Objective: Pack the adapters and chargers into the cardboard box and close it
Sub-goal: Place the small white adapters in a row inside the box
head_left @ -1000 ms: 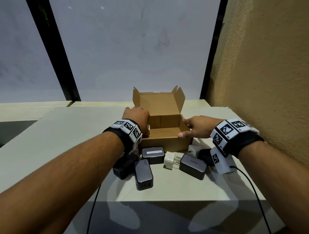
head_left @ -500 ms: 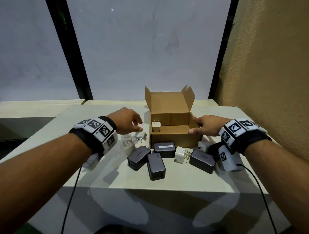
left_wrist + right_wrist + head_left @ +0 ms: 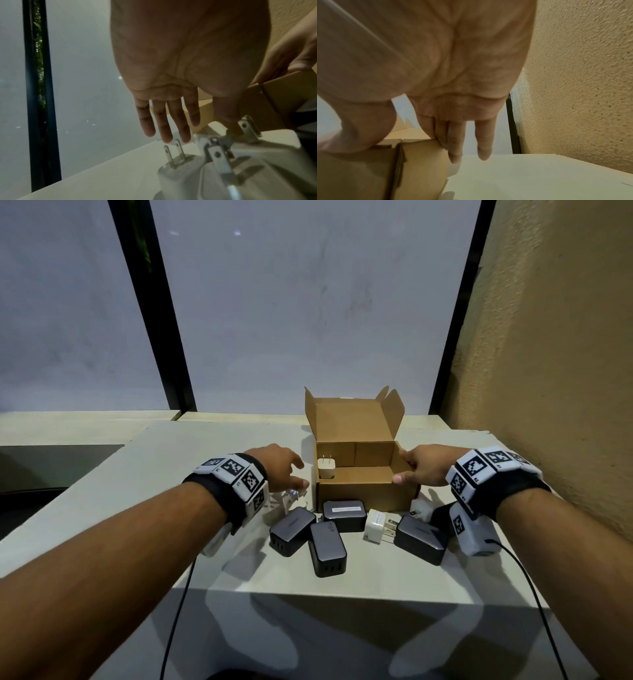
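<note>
The open cardboard box (image 3: 356, 494) stands mid-table with its lid up. One white adapter (image 3: 326, 469) stands inside at the left, prongs up. My right hand (image 3: 404, 470) grips the box's front right corner (image 3: 419, 162), thumb on the rim and fingers down the side. My left hand (image 3: 301, 479) hovers with straight fingers over a cluster of white adapters (image 3: 287, 499) left of the box; in the left wrist view the fingertips (image 3: 167, 139) are just above an adapter's prongs (image 3: 173, 152). Several black chargers (image 3: 327, 547) and another white adapter (image 3: 376, 525) lie in front of the box.
A rough tan wall (image 3: 548, 405) rises close on the right. The table's front edge (image 3: 342, 594) runs just behind the chargers. Cables from the wrist cameras hang over that edge. A window with black frames (image 3: 164, 337) is behind.
My left hand has come out of the box, leaving a white adapter inside, and has moved left and down to the white adapters beside it. My right hand stays on the box corner.
</note>
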Motion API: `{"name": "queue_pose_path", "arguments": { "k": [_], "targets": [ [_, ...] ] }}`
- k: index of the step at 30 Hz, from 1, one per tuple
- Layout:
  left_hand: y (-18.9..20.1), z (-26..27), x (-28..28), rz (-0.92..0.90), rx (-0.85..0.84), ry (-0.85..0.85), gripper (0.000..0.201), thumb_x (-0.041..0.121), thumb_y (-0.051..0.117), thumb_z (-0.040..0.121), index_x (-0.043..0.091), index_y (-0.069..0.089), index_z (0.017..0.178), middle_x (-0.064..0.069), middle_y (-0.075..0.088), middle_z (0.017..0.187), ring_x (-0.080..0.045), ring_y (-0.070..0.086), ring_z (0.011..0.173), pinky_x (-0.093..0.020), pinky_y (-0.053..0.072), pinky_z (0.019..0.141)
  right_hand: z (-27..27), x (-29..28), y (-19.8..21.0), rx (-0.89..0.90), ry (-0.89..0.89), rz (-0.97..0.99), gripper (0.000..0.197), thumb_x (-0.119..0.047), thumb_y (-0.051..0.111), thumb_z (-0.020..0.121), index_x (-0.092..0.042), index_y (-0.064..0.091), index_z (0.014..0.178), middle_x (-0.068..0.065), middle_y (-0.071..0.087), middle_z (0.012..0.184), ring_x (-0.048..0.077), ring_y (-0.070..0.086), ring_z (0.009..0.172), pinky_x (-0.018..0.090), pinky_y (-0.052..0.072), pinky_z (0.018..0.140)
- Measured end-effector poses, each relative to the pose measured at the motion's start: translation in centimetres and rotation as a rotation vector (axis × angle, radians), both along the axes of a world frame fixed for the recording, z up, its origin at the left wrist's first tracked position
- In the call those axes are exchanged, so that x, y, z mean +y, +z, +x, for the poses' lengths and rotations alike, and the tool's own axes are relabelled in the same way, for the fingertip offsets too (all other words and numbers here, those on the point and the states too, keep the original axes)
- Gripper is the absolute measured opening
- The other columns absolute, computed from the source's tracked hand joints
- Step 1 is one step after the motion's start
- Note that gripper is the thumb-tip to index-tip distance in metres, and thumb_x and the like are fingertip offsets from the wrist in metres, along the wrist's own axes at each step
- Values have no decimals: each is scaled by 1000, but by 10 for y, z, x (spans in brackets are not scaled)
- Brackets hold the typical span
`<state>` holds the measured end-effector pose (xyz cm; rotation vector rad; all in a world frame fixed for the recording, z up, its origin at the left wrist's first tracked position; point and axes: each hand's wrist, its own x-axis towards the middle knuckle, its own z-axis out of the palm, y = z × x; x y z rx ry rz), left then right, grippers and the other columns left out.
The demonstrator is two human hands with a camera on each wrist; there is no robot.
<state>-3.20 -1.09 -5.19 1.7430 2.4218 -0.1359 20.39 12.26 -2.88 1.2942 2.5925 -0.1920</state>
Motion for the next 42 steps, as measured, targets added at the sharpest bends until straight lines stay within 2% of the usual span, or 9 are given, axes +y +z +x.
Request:
{"name": "queue_pose_path", "arguments": {
  "k": [6,13,18,24,28,33,36,38,42],
  "targets": [
    [-10,5,15,34,-27,50,55,51,67,81,21,61,126,0,69,118,-19,63,107,-36,51,95,2,1,0,18,27,-19,68,-54,48,91,-14,37,144,9,56,134,27,53,121,36,40,102],
    [16,1,17,315,-194,42,64,33,77,77,20,51,135,-2,66,120,-16,62,103,-25,45,89,2,6,0,18,41,-24,63,-57,50,88,-15,48,135,6,63,121,25,58,106,33,43,89],
    [30,12,24,418,-117,-98,54,26,76,76,19,60,127,-3,60,118,-18,55,106,-23,41,87,3,3,0,28,39,-15,64,-57,50,89,-15,45,137,6,61,126,25,57,112,34,43,92],
    [23,28,39,442,-130,-166,42,20,77,76,23,66,117,5,47,104,-10,47,89,-18,37,76,4,4,-2,39,33,-2,68,-59,50,88,-14,44,139,6,57,133,26,55,118,35,43,95],
    [17,37,51,437,-131,-210,35,31,73,81,26,66,115,4,50,106,-10,48,90,-21,40,78,5,4,0,42,39,7,68,-58,50,88,-13,44,139,8,57,132,26,54,119,35,42,95],
    [12,50,64,429,-184,-252,30,31,57,93,24,65,121,-3,55,123,-18,53,111,-29,44,95,7,6,-1,48,55,5,63,-58,50,88,-11,49,131,8,59,127,26,55,114,35,42,92],
    [14,55,69,395,-218,-258,32,32,45,99,21,64,122,-6,59,118,-21,55,108,-31,44,92,6,6,-2,50,69,11,64,-59,50,88,-12,50,131,8,60,126,26,56,113,36,43,93],
    [13,58,72,350,-207,-270,31,36,48,97,20,66,117,-7,58,116,-22,53,109,-34,43,93,6,7,-3,48,73,13,65,-60,50,87,-12,50,132,8,60,127,26,56,114,37,44,94],
    [8,60,78,323,-212,-228,22,31,75,78,28,66,98,3,47,112,-17,46,108,-32,43,93,6,8,-5,42,78,25,67,-61,50,87,-14,48,134,8,59,128,26,56,115,37,45,95]
  ]
}}
